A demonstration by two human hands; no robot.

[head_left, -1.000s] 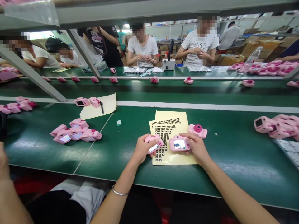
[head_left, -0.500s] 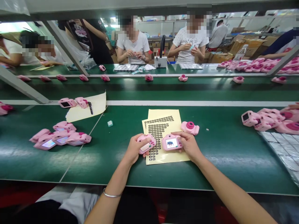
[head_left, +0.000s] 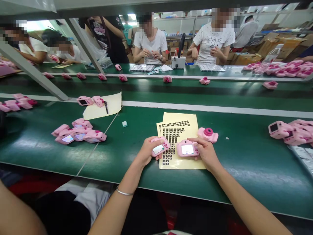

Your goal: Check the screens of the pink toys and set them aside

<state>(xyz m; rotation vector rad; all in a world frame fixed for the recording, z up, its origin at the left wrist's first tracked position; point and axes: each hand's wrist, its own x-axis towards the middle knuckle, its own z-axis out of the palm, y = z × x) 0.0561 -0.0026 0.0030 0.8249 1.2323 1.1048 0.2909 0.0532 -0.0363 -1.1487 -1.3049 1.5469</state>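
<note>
My left hand (head_left: 146, 152) grips a pink toy camera (head_left: 158, 148), its lit screen facing me and my thumb on its back. In my right hand (head_left: 206, 150) is a second pink toy camera (head_left: 187, 148), also with a bright screen turned toward me; my thumb lies by its buttons. Both are held over yellow sticker sheets (head_left: 181, 161) printed with rows of small black squares. Just beyond my right hand, a third pink camera (head_left: 208, 134) lies lens up by the sheets' edge.
Several pink cameras (head_left: 79, 134) with lit screens are heaped at left; another heap (head_left: 297, 130) lies at right. A yellow sheet (head_left: 113, 104) bears a black pen (head_left: 106, 107). A small pale block (head_left: 124, 124) sits alone. Co-workers sit beyond the conveyor belt (head_left: 151, 89).
My view has swung left, so everything sits farther right. The right camera's screen went from a cartoon figure to mostly white. Both hands keep their cameras. A bare arm appears at lower left.
</note>
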